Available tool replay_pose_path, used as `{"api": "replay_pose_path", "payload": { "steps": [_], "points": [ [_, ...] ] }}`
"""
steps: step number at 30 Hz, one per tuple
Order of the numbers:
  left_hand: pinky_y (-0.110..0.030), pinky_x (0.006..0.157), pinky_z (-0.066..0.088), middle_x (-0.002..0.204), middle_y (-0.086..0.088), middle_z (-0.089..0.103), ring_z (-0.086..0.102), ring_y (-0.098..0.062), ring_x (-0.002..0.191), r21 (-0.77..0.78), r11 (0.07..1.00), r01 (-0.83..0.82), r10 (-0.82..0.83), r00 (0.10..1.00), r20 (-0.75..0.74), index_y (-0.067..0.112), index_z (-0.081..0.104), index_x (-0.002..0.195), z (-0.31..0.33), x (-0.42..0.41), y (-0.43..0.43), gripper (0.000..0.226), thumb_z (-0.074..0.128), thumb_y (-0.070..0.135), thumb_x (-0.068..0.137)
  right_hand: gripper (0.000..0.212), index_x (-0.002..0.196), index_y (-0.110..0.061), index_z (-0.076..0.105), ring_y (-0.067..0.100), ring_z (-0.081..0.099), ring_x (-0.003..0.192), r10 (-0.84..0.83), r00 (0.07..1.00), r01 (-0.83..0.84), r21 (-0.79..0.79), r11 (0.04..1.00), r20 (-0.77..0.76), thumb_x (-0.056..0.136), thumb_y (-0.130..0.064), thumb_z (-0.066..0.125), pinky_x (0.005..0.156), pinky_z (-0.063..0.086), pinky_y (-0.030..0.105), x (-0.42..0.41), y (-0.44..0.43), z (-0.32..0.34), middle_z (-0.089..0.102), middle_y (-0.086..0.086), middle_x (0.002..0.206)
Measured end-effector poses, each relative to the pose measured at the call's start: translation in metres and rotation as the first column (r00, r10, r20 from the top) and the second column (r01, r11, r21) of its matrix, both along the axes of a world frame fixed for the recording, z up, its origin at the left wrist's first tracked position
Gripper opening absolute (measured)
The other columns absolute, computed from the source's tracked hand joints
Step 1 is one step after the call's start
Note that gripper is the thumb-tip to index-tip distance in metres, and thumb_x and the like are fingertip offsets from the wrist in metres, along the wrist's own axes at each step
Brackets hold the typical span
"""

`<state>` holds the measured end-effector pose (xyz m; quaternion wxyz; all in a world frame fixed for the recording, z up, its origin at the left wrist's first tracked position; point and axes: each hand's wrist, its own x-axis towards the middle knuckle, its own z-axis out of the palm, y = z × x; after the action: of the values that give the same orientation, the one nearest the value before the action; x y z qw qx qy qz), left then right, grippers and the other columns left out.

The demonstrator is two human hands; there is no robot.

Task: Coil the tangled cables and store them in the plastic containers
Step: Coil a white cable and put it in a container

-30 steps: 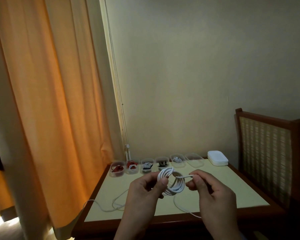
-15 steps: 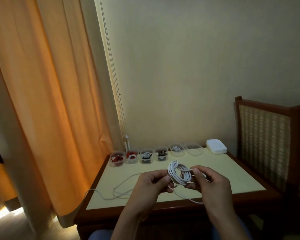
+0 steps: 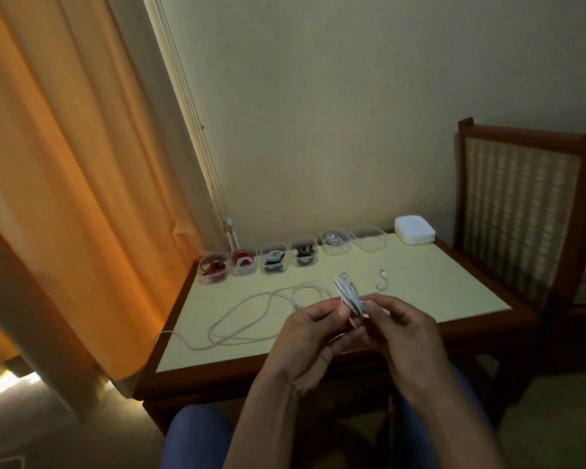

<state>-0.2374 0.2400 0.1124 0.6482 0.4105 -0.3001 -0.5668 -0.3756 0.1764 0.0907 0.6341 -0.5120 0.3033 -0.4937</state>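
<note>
A coil of white cable (image 3: pixel 347 292) stands on edge between both hands above the table's near half. My left hand (image 3: pixel 313 333) pinches the coil's lower left side. My right hand (image 3: pixel 400 328) pinches its lower right side, fingers curled. A short free end with a small plug (image 3: pixel 383 274) curls up to the right of the coil. A second white cable (image 3: pixel 251 319) lies loose in wide loops on the table (image 3: pixel 454 286), left of my hands. A row of clear plastic containers (image 3: pixel 273 262) lines the far edge; the rightmost container (image 3: pixel 368 243) looks empty.
A stack of white lids (image 3: pixel 414 234) sits at the far right corner. A wooden chair with a woven back (image 3: pixel 521 214) stands right of the table. An orange curtain (image 3: pixel 65 181) hangs at the left. My blue-clad knees (image 3: pixel 197 438) are under the near edge.
The coil was turned from facing me to edge-on and squeezed narrower between both hands. The free end swung out to the right. The camera tilted down.
</note>
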Motion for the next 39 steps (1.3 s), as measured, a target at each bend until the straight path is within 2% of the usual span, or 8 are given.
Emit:
{"api": "replay_pose_path", "payload": {
  "steps": [3, 6, 12, 21, 24, 29, 35, 39],
  "points": [
    [-0.037, 0.095, 0.058, 0.116, -0.019, 0.074, 0.070, -0.028, 0.107, 0.050, 0.998, -0.038, 0.029, 0.987, 0.159, -0.002, 0.073, 0.116, -0.007, 0.005, -0.017, 0.033, 0.073, 0.010, 0.086, 0.017, 0.101, -0.006, 0.077, 0.029, 0.074, 0.097, -0.018, 0.998, 0.012, 0.087, 0.996, 0.062, 0.094, -0.004, 0.062, 0.084, 0.059, 0.041, 0.001, -0.013, -0.003, 0.077, 0.013, 0.102],
    [-0.026, 0.080, 0.058, 0.109, -0.019, 0.076, 0.072, -0.022, 0.093, 0.117, 0.985, -0.123, 0.085, 0.954, 0.287, 0.002, 0.076, 0.112, -0.012, 0.018, -0.031, 0.038, 0.083, 0.016, 0.077, 0.014, 0.099, -0.004, 0.077, 0.029, 0.075, 0.092, -0.077, 0.995, 0.071, 0.096, 0.993, 0.060, 0.092, -0.001, 0.065, 0.081, 0.058, 0.038, 0.002, -0.028, -0.006, 0.078, 0.013, 0.097],
    [-0.030, 0.081, 0.062, 0.090, -0.007, 0.080, 0.072, -0.019, 0.078, 0.123, 0.963, -0.241, 0.138, 0.829, 0.542, 0.014, 0.083, 0.094, -0.009, 0.045, -0.060, 0.012, 0.082, 0.011, 0.083, 0.016, 0.094, -0.017, 0.078, 0.016, 0.075, 0.071, -0.235, 0.951, 0.216, -0.112, 0.970, -0.202, 0.092, -0.003, 0.069, 0.060, 0.056, 0.018, 0.012, -0.066, -0.017, 0.077, -0.004, 0.078],
    [-0.023, 0.079, 0.060, 0.086, -0.001, 0.080, 0.074, -0.014, 0.080, 0.090, 0.959, -0.268, 0.152, 0.759, 0.634, 0.019, 0.082, 0.099, -0.012, 0.077, -0.152, 0.010, 0.073, 0.020, 0.094, 0.016, 0.090, -0.022, 0.078, -0.002, 0.071, 0.069, -0.384, 0.857, 0.282, -0.309, 0.908, -0.345, 0.089, -0.007, 0.074, 0.067, 0.048, 0.004, 0.044, -0.157, -0.021, 0.076, -0.011, 0.077],
    [-0.030, 0.084, 0.062, 0.091, -0.005, 0.080, 0.076, -0.019, 0.088, 0.103, 0.971, -0.217, 0.120, 0.809, 0.575, 0.014, 0.080, 0.103, -0.011, 0.085, -0.193, 0.025, 0.068, 0.034, 0.097, 0.016, 0.095, -0.021, 0.078, -0.003, 0.070, 0.078, -0.443, 0.815, 0.273, -0.427, 0.862, -0.374, 0.088, -0.007, 0.075, 0.069, 0.051, 0.006, 0.056, -0.197, -0.023, 0.074, -0.012, 0.086],
    [-0.030, 0.076, 0.062, 0.092, -0.002, 0.079, 0.076, -0.017, 0.085, 0.092, 0.973, -0.214, 0.106, 0.759, 0.642, 0.015, 0.078, 0.108, -0.028, 0.106, -0.265, 0.025, 0.073, 0.034, 0.093, 0.012, 0.098, -0.013, 0.078, 0.001, 0.068, 0.075, -0.500, 0.743, 0.159, -0.607, 0.779, -0.446, 0.086, -0.010, 0.078, 0.069, 0.050, 0.006, 0.084, -0.270, -0.033, 0.075, -0.004, 0.089],
    [-0.030, 0.076, 0.058, 0.086, -0.001, 0.078, 0.073, -0.019, 0.087, 0.179, 0.957, -0.230, 0.038, 0.708, 0.705, 0.016, 0.080, 0.095, -0.053, 0.153, -0.352, 0.018, 0.069, 0.029, 0.096, 0.018, 0.102, -0.014, 0.078, 0.001, 0.071, 0.074, -0.411, 0.773, 0.127, -0.517, 0.846, -0.483, 0.085, -0.018, 0.080, 0.068, 0.058, 0.015, 0.123, -0.355, -0.053, 0.076, -0.007, 0.088],
    [-0.023, 0.063, 0.049, 0.084, 0.000, 0.077, 0.072, -0.010, 0.075, 0.214, 0.940, -0.267, 0.008, 0.644, 0.765, 0.013, 0.078, 0.111, -0.065, 0.189, -0.415, 0.022, 0.076, 0.023, 0.091, 0.015, 0.097, -0.010, 0.080, 0.004, 0.070, 0.070, -0.358, 0.785, 0.067, -0.506, 0.860, -0.505, 0.082, -0.012, 0.082, 0.067, 0.059, 0.024, 0.159, -0.423, -0.068, 0.076, -0.004, 0.081]
  ]
}}
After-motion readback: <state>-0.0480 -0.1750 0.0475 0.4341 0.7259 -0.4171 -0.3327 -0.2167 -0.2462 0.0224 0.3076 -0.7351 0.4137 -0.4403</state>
